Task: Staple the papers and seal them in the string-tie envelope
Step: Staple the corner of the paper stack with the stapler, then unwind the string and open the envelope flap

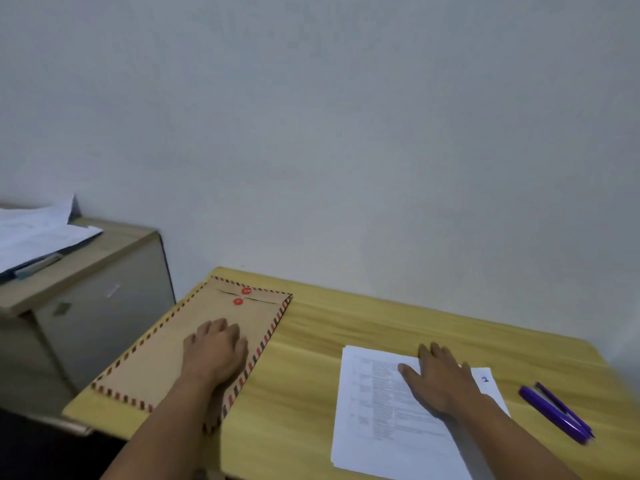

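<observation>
The light is soft and even, a little dim, with only faint shadows on the wall (346, 116). The whole picture is slightly blurred, and the desk (311, 393) edges bend from wide-angle distortion.

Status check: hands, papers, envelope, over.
Left hand flat on brown string-tie envelope, flap shut. Right hand flat on white printed papers. Purple stapler lies untouched, right of papers. Nothing in the way.
</observation>
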### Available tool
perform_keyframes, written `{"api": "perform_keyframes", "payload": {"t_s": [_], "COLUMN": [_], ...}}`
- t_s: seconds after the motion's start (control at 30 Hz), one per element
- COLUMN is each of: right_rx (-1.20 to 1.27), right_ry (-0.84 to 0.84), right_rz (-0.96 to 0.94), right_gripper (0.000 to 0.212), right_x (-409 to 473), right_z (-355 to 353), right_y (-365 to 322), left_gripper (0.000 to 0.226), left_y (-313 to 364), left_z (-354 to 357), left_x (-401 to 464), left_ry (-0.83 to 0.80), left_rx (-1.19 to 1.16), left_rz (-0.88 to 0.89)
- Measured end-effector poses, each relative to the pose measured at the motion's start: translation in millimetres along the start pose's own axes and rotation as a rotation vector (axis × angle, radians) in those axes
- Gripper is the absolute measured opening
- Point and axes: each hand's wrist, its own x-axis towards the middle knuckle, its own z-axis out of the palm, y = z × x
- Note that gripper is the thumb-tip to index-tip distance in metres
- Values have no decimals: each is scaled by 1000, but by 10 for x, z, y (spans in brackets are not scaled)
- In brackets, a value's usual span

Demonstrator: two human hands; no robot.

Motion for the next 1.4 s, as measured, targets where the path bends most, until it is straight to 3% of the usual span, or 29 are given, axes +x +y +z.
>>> {"api": "perform_keyframes", "payload": {"t_s": [0.23,0.5,1.03,1.13,1.23,1.4], "right_rx": [52,45,-111,-108,-77,137], "right_ry": [52,-40,-51,-6,43,122], "right_rz": [-210,-433,-393,-351,-326,-275], "right_gripper": [71,62,53,45,31,24], "right_x": [360,412,-255,-333,-286,103], "right_z": [-23,141,-14,-49,-102,-188], "right_y": [-1168,-2268,-1955,-1900,-1901,-2059], "left_gripper": [57,52,54,49,41,37], "left_y": [-251,304,290,206,151,93], "left_z": [124,270,8,-33,-59,-36], "left_x": [8,-68,-870,-848,-705,-270], "left_ry": [-41,3,-31,-61,-1,144], "left_rx": [-72,-119,-25,-167,-419,-373], "left_rz": [-41,-19,307,363,310,278]}}
